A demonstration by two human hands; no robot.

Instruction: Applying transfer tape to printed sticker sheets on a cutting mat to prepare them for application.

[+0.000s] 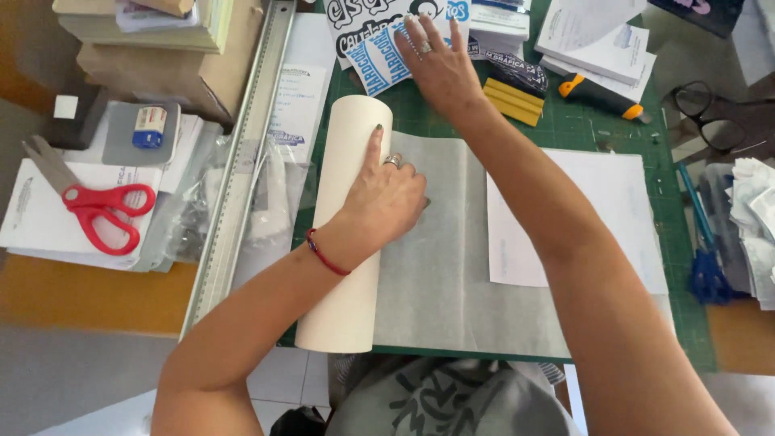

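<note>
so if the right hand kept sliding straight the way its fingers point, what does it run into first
The right hand already lies on the blue and white printed stickers. Going straight on, it would probably cross the black and white printed sheet next, at the frame's top edge.

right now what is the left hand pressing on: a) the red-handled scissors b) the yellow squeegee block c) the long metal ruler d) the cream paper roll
d: the left hand lies flat on the cream paper roll, index finger stretched along it, with the thin translucent sheet unrolled beside it on the green cutting mat.
</note>
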